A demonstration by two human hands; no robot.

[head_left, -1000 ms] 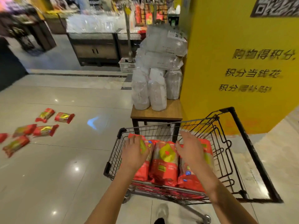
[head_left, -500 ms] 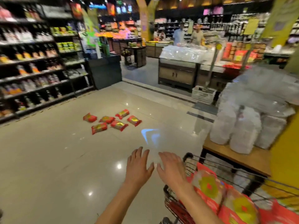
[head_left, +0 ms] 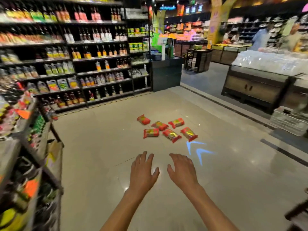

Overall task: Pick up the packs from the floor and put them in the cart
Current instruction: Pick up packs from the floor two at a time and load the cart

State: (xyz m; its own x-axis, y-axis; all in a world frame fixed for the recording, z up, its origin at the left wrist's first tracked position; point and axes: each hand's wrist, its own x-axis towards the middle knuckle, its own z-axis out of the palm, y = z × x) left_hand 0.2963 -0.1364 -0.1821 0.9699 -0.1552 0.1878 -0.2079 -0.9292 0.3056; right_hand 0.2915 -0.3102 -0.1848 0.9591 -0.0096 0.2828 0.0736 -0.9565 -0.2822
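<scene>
The left hand [head_left: 142, 172] and right hand [head_left: 182, 171] are held out side by side, fingers spread, nothing held. Six red packs [head_left: 166, 130] are clustered on the floor [head_left: 93, 147] beyond the hands, well apart. Bare tile surrounds the packs; bottle shelves [head_left: 83, 64] are set further left of them.

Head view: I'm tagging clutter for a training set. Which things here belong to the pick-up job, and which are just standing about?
Job:
six red packs on the floor
left hand, open, holding nothing
right hand, open, holding nothing

Just there:
bottle shelves
dark counter
wooden stand with clear bags
white crate
blue arrows lit on the floor

The cart is not clearly in view.
</scene>
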